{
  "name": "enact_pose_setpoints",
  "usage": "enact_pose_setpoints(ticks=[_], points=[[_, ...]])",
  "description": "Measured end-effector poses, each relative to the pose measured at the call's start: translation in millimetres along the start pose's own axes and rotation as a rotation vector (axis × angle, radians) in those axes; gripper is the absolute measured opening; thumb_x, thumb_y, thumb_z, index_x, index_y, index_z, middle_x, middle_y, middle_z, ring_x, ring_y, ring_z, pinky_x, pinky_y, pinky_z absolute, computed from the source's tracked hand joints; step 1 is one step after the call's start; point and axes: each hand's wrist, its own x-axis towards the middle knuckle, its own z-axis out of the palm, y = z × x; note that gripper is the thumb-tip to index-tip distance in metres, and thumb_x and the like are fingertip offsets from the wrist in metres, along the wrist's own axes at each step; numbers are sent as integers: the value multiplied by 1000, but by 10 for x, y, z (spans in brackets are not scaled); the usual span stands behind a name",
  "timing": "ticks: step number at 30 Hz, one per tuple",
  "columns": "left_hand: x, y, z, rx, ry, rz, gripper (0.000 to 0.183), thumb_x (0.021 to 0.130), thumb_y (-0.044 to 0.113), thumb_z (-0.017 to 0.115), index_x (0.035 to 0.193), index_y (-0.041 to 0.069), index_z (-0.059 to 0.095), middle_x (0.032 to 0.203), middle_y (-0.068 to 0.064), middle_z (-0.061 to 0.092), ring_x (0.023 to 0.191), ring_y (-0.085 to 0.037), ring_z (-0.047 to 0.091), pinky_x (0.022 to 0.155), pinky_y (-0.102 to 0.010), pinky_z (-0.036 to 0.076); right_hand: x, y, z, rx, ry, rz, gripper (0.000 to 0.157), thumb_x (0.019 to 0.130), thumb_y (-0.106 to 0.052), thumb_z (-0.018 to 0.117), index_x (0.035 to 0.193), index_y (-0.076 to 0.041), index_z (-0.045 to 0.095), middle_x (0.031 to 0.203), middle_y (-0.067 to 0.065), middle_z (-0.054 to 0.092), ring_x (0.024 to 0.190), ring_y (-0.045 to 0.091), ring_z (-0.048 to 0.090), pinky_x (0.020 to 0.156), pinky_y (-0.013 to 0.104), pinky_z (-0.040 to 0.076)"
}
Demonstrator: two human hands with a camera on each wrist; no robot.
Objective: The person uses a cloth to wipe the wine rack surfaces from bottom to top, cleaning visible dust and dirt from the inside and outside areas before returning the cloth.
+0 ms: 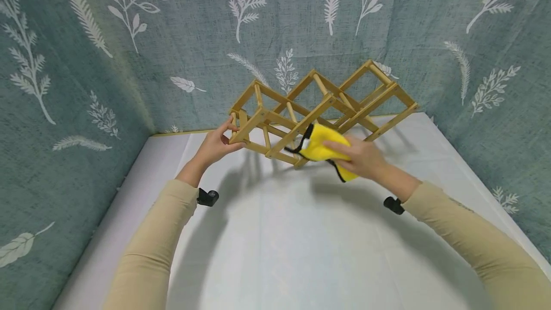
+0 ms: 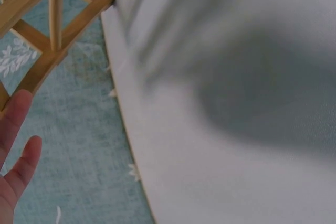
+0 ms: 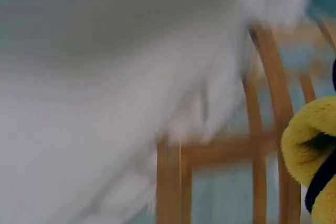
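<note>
A folding wooden rack (image 1: 329, 99) of crossed slats and dowels stands at the back of the white table, zigzagging up to the right. My left hand (image 1: 217, 143) grips its left end, fingers round the end slats; in the left wrist view two fingertips (image 2: 20, 106) show beside the rack's wood (image 2: 79, 22). My right hand (image 1: 361, 157) holds a yellow cloth (image 1: 320, 142) with black edging, bunched in the fingers, in front of the rack's middle. The right wrist view shows the fuzzy cloth (image 3: 310, 129) close by the slats (image 3: 273, 77), with the hand itself out of sight.
A white table (image 1: 297, 243) spreads beneath both arms, with their shadows on it. Grey-green fabric walls (image 1: 202, 18) with white leaf prints rise behind and at both sides, close behind the rack. Each wrist carries a small black camera (image 1: 208, 198).
</note>
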Motion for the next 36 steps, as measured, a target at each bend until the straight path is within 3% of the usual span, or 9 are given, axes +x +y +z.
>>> enact_pose_setpoints(ticks=[2,5,7,10,15,21,26,30,36], points=[[-1,3,17,-8,-7,-7,48,81,32,70,120,11,51,153,6,13,72,-18,57,59,-30,42,38,-146,264,38,-119,-96,44,75,-17,74,116,-19,60,76,16,55,49,17,39,39,24,35],[-2,17,53,-13,-15,-14,48,81,34,70,119,12,52,153,7,14,76,-19,59,61,-31,43,126,-329,594,50,-311,-132,47,76,-15,74,119,-22,57,84,15,58,49,15,38,40,21,31],[4,24,76,-24,-20,-3,48,80,37,70,118,14,52,153,7,14,76,-19,59,61,-30,42,196,-407,750,-1,-411,-111,48,78,-15,73,121,-25,55,87,16,59,48,15,41,40,21,31],[12,41,98,-32,-18,20,48,78,41,70,115,15,53,152,8,16,72,-18,58,59,-29,41,283,-452,868,-114,-483,-38,48,79,-17,72,122,-30,54,95,20,60,48,16,43,38,21,31],[26,42,89,-21,-30,8,46,79,39,70,115,15,53,153,8,15,74,-23,60,59,-30,41,274,-352,766,-109,-425,75,45,81,-14,69,123,-28,56,89,20,56,45,15,37,37,22,29],[3,19,42,-4,-30,-13,42,81,33,70,114,14,52,153,8,13,74,-21,59,60,-31,42,170,-53,411,-76,-181,129,42,80,-8,68,119,-21,59,79,20,50,43,14,29,37,26,31],[-20,11,12,-9,-29,-8,40,81,31,70,113,14,52,152,8,14,75,-25,59,60,-32,42,142,188,45,-105,-59,253,37,82,-9,65,118,-16,62,76,21,47,44,13,24,37,27,27],[-18,29,4,13,-22,0,40,81,32,70,113,15,53,153,6,15,76,-23,59,60,-32,42,159,345,-189,-133,-56,330,37,81,-9,68,117,-15,61,79,23,48,45,19,30,38,31,30],[-15,57,4,17,-33,4,41,81,33,70,114,15,53,153,5,15,75,-21,58,60,-32,42,188,466,-399,-118,-140,423,39,85,-12,64,123,-12,58,84,24,50,53,25,39,43,35,35]])
